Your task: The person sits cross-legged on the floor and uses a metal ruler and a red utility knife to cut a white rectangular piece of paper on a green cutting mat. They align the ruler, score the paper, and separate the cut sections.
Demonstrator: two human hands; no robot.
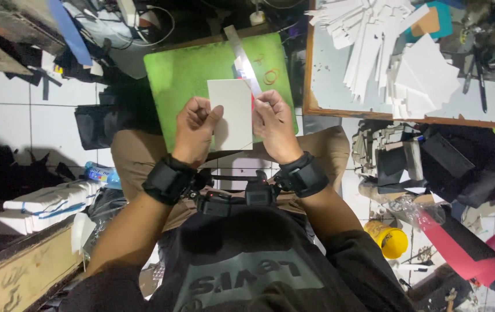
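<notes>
A white rectangular card (231,112) stands upright between my hands, over a green cutting mat (181,75) that rests on my knees. My left hand (195,128) pinches the card's left edge with curled fingers. My right hand (272,124) grips its right edge, and a small red thing shows at those fingers; what it is I cannot tell. A metal ruler (243,60) lies slanted on the mat just behind the card, beside two orange rubber bands (270,76). Both wrists wear black bands.
A low table (340,110) at the right carries heaps of white cut cards (415,69). Bundled white stacks (45,205) and a blue-capped bottle (100,172) lie at the left. A yellow cup (390,240) and red sheets (461,251) lie at the lower right.
</notes>
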